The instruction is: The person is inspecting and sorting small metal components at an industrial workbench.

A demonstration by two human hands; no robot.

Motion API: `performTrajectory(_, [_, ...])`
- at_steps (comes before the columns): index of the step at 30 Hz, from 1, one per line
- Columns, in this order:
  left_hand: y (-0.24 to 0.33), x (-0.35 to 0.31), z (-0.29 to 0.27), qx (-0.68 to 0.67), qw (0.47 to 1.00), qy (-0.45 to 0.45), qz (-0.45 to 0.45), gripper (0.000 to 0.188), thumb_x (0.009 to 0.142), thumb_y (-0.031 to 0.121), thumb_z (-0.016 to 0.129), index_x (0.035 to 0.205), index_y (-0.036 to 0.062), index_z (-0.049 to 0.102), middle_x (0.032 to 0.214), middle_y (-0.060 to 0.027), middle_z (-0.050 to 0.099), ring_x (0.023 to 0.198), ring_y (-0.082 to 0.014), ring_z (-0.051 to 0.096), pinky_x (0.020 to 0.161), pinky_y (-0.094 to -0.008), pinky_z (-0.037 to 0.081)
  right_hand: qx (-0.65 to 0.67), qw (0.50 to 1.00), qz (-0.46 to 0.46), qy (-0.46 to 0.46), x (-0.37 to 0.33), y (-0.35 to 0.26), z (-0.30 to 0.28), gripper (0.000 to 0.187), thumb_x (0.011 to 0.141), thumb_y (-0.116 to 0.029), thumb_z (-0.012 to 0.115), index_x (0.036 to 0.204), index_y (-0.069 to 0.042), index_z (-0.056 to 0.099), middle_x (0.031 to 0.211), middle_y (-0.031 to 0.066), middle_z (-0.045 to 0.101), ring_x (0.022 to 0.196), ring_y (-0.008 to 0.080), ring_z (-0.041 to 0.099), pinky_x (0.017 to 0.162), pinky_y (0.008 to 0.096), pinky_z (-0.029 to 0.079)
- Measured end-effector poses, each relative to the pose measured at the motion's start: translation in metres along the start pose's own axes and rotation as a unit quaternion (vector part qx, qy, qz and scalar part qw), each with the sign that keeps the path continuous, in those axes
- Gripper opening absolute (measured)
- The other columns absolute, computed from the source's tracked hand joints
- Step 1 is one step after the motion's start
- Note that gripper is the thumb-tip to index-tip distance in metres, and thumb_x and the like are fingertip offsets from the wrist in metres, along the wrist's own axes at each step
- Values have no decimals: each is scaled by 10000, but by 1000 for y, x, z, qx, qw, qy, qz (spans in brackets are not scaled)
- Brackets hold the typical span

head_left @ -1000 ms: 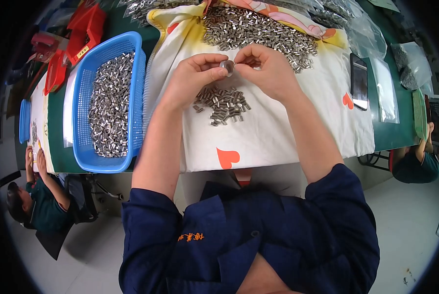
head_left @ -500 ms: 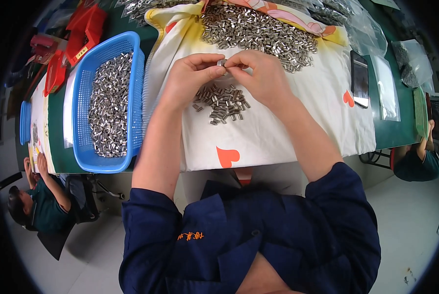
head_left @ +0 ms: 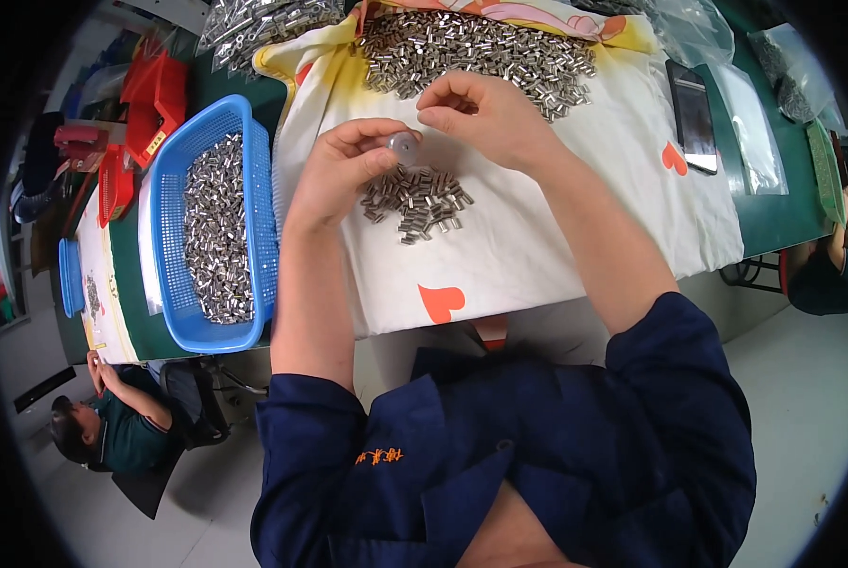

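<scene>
My left hand [head_left: 340,168] is closed, thumb and fingers pinching a small round grey piece with a dark centre [head_left: 404,147]. Its rear part is hidden in the fingers. Up and to the right, my right hand [head_left: 485,115] hovers apart from it, thumb and forefinger brought together; whatever is between them is too small to make out. Below the hands, a small pile of short metal sleeves [head_left: 424,203] lies on the white cloth [head_left: 528,246]. A larger heap of the same sleeves [head_left: 471,52] spreads beyond the hands.
At the left stands a blue basket [head_left: 166,241] with many metal sleeves in it. Red bins [head_left: 155,99] are behind it. A phone [head_left: 692,118] and clear plastic bags [head_left: 750,128] lie at the right. A co-worker [head_left: 125,417] sits at the far left, another [head_left: 826,275] at the right.
My hands have parted: the left came down and left, the right moved slightly up. The round grey piece now shows in the left hand. The whole view has shifted and tilted a little.
</scene>
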State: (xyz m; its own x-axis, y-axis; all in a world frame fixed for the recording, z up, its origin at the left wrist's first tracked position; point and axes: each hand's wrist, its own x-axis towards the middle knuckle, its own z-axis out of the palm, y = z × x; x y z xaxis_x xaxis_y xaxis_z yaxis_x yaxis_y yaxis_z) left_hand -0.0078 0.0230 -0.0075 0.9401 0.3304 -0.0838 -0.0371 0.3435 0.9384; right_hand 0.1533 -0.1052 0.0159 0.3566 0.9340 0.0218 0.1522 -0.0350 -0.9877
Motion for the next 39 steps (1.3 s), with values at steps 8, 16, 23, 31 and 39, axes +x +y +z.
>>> performTrajectory(8, [13,-9,-6,-97,975,64,187,270,810,78,555,1063,-12,526,1039,-197,564,934,-289,574,860,-400,459,-317,913,-212,-142,-12,15,46,293,824,-231,519,1089,-112,554,1190,83,491,1156,252,399,938,364,359])
performTrajectory(16, [11,-44,7,109,959,248,89,290,746,4,631,1020,-54,556,930,-97,620,838,-126,588,770,-216,459,-385,867,-248,-195,-36,14,42,403,811,-218,523,1170,-42,475,1242,113,435,1199,255,339,984,352,308])
performTrajectory(23, [7,-40,10,375,889,259,51,279,714,107,682,972,19,618,833,-70,638,768,-110,596,684,-223,467,-372,864,-286,-183,-59,20,36,376,796,-202,540,1127,-29,499,1205,120,466,1156,260,388,973,349,316])
performTrajectory(31, [9,-13,-2,582,777,227,76,303,681,293,666,920,107,653,803,-87,644,748,-225,613,695,-311,476,-373,872,-262,-179,-40,-1,66,308,796,-198,524,1063,-44,540,1131,103,504,1054,274,460,902,351,368])
performTrajectory(39, [4,-57,13,453,840,283,98,308,718,299,649,946,92,641,841,-102,631,741,-225,601,666,-297,462,-399,863,-282,-124,-48,8,83,215,770,-173,547,935,-47,604,1024,87,549,995,246,492,852,340,403])
